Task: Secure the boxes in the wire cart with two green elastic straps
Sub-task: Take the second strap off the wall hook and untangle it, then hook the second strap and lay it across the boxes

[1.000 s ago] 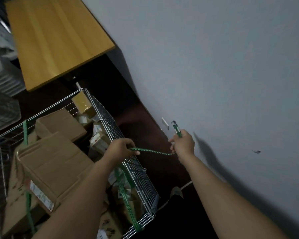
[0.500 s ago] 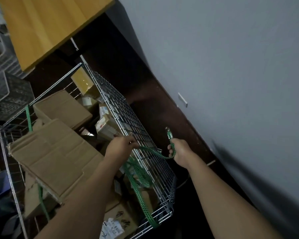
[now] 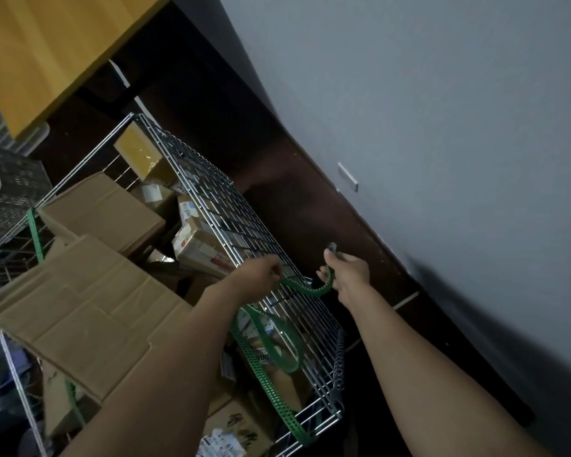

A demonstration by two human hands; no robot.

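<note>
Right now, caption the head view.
Left hand and right hand hold a green perforated elastic strap at silver wire cart.

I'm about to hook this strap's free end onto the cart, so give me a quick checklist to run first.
1. Left hand holds the green strap at the cart wire side: ok.
2. Right hand grips the strap's end by the hook: ok.
3. Strap taut between the hands: not ok, it sags.
4. Hook facing the wire: cannot tell, blurred.
5. Second strap fastened: cannot tell, ends hidden.
</note>
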